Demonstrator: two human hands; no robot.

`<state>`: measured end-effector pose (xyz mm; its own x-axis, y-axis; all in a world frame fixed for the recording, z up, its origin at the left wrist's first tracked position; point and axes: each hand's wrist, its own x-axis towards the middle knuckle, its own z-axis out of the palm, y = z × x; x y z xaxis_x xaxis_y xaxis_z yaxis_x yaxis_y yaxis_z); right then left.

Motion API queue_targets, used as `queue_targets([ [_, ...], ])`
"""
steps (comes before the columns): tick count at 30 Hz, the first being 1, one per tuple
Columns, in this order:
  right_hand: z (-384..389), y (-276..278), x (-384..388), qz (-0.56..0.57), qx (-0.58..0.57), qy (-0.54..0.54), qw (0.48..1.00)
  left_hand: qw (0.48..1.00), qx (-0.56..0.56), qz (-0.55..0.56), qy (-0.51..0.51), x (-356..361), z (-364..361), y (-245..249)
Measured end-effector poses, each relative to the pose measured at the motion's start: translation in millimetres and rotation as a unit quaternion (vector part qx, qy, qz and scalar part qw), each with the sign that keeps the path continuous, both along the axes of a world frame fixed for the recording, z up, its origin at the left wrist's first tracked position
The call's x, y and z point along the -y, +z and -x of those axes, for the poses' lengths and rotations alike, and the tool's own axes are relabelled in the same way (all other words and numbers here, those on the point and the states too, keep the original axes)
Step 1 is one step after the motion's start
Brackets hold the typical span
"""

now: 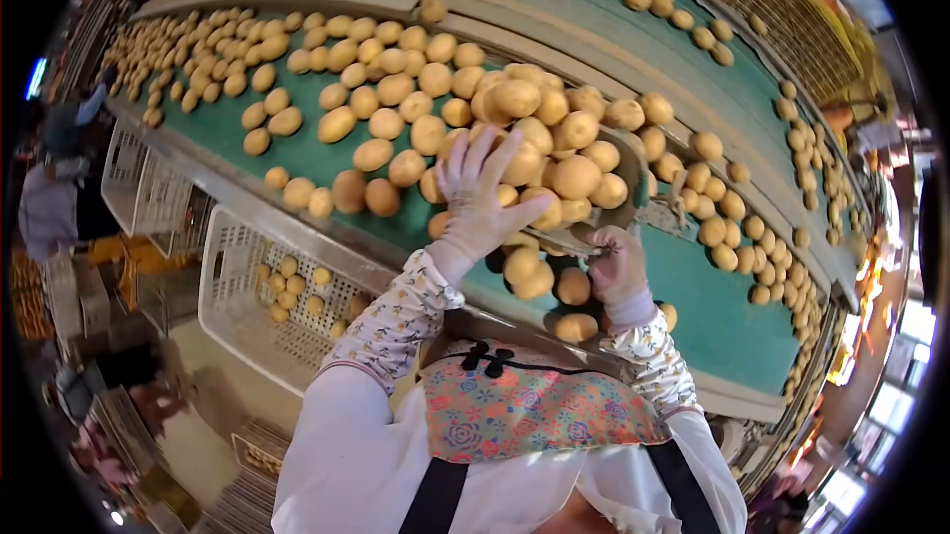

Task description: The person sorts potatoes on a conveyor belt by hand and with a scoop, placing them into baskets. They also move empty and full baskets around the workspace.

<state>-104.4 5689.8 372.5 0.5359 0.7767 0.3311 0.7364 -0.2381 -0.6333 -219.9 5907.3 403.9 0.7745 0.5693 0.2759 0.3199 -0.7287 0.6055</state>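
Pale potatoes (406, 89) lie scattered over a green conveyor belt (732, 306). A dense heap of potatoes (554, 153) is piled in front of me, with a curved rim (633, 168) along its right side. My left hand (480, 197) is gloved, fingers spread, resting against the near left side of the heap. Beside the heap's lower right, my right hand (618, 267) is closed with curled fingers, close to the rim's near end; what they hold, if anything, is hidden. Several potatoes (574, 287) sit between my hands and the belt's near edge.
A white plastic crate (242, 321) with some potatoes stands below the belt at left, with another crate (148, 178) behind it. A metal rail (327, 247) borders the belt. Beyond a divider runs another green belt (594, 9) with potatoes. A person (59, 202) is at far left.
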Motion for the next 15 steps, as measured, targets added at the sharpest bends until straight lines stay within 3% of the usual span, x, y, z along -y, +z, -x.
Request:
queue_targets([
  [4, 24, 43, -61, 0.021, -0.005, 0.041, 0.999, 0.993, 0.097, -0.043, 0.053, -49, 39, 35],
  [6, 45, 51, -95, -0.134, 0.008, 0.106, 0.985, 0.985, 0.137, -0.076, 0.069, -75, 75, 56],
  [7, 59, 81, -116, -0.037, -0.007, 0.143, 0.989, 0.982, 0.152, -0.092, 0.058, -91, 99, 67],
  [8, 74, 67, -130, -0.02, -0.053, 0.184, 0.981, 0.971, 0.225, -0.05, 0.061, -107, 122, 55],
  [9, 95, 57, -148, -0.011, -0.074, 0.205, 0.976, 0.951, 0.277, 0.108, 0.087, -105, 146, 64],
  [10, 128, 50, -171, -0.006, -0.067, 0.231, 0.971, 0.894, 0.348, 0.255, 0.122, -104, 170, 73],
  [12, 203, 39, -223, -0.004, -0.004, 0.276, 0.961, 0.897, 0.315, 0.165, 0.263, -122, 243, 60],
  [14, 254, 57, -269, -0.071, -0.036, 0.312, 0.947, 0.793, 0.389, 0.29, 0.369, -146, 320, 35],
  [15, 259, 85, -289, -0.161, -0.131, 0.341, 0.917, 0.801, 0.333, 0.28, 0.412, -155, 347, 27],
])
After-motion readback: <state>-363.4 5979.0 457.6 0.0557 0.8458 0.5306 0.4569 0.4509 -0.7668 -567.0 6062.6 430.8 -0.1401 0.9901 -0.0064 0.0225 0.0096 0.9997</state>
